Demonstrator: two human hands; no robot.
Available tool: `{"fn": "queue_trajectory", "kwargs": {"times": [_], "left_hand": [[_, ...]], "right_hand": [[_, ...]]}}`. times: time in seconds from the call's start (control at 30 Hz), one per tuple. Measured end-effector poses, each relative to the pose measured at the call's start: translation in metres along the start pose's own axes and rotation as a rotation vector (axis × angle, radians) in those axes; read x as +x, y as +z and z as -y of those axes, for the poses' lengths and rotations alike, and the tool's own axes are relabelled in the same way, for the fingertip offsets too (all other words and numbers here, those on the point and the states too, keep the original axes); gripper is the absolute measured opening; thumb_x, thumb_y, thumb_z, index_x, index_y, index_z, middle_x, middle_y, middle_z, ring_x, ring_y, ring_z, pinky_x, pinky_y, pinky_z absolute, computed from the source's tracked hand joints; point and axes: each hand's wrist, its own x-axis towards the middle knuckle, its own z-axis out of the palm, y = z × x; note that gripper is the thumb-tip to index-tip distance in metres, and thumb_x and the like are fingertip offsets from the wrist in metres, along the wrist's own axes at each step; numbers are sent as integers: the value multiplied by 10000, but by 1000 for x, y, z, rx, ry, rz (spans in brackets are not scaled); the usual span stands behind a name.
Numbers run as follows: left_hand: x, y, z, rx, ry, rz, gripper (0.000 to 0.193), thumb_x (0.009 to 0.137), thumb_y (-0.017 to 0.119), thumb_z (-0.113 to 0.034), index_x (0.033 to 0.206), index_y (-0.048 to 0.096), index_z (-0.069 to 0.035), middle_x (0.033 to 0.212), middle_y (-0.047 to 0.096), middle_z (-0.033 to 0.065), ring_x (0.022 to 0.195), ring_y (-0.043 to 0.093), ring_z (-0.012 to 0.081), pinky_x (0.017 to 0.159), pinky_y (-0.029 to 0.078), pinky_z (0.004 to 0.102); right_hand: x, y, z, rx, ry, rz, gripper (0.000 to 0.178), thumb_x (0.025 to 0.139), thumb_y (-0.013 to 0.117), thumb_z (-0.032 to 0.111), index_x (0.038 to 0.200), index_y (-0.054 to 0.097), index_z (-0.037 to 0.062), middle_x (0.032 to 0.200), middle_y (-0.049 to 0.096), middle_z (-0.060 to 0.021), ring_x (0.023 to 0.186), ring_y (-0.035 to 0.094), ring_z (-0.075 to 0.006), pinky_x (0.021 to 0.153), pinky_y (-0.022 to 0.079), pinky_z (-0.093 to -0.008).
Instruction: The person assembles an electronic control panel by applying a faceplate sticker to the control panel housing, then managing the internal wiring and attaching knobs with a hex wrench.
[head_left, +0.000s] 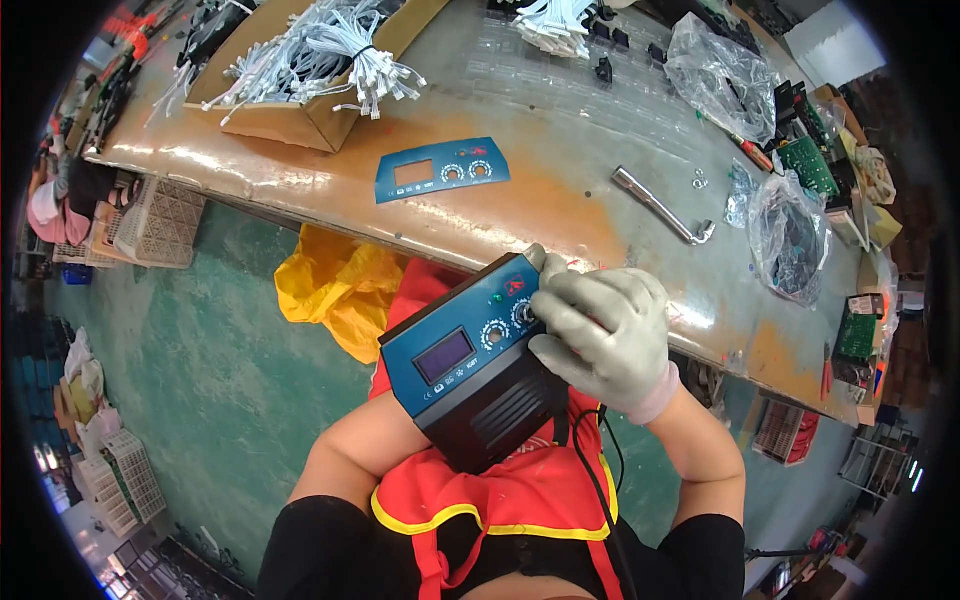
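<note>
Control box (480, 378) first: its upper right end was being touched by the gloved right hand (608, 335). The fingers (577, 325) were bent and bunched with hardly any gap by the right-hand dial (522, 315), though whether anything was pinched between them couldn't be made out. No luck with the left hand: it was hidden behind the box, past the bare left forearm (375, 445), so its grip couldn't be told.

The box was held over the lap, in front of the red apron (470, 490), just off the near edge of the table (545, 220). Probably it was propped there so the dials could be kept in easy view and reach. Its blue front was turned up toward the eyes, the vented black side (505, 415) toward the body. The long axis was slanted from lower left, screen (444, 355) end, to upper right, dial end.

Farther out, a loose blue panel (441, 173) was laid flat, with a metal wrench (658, 203) placed off to its right and small rings (700, 180) scattered nearby, presumably to be handy. Past those, white cables (300, 50) were heaped in a carton (285, 125) on the left.
</note>
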Motion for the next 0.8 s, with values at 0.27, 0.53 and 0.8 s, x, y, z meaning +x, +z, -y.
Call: {"fn": "queue_trajectory", "kwargs": {"times": [0.27,0.53,0.8], "left_hand": [[7,1,11,-266,-56,19,264,1025,353,-302,991,509,-92,938,528,35,915,527,136,905,429,284],[10,-6,-3,-353,-178,94,243,1015,364,-285,1046,504,-90,944,519,41,937,524,130,890,432,282],[8,-12,3,-183,-104,45,150,974,402,-165,1078,452,-69,993,479,50,978,500,139,929,416,297]], "right_hand": [[0,1,3,155,158,121,312,646,734,124,949,668,93,772,617,-45,708,576,-247,647,405,-365],[19,-6,0,301,139,270,163,669,698,112,820,666,59,759,605,-83,718,585,-274,647,427,-389],[25,-5,-5,291,222,393,122,679,686,132,753,629,54,729,587,-95,702,583,-288,630,436,-392]]}}
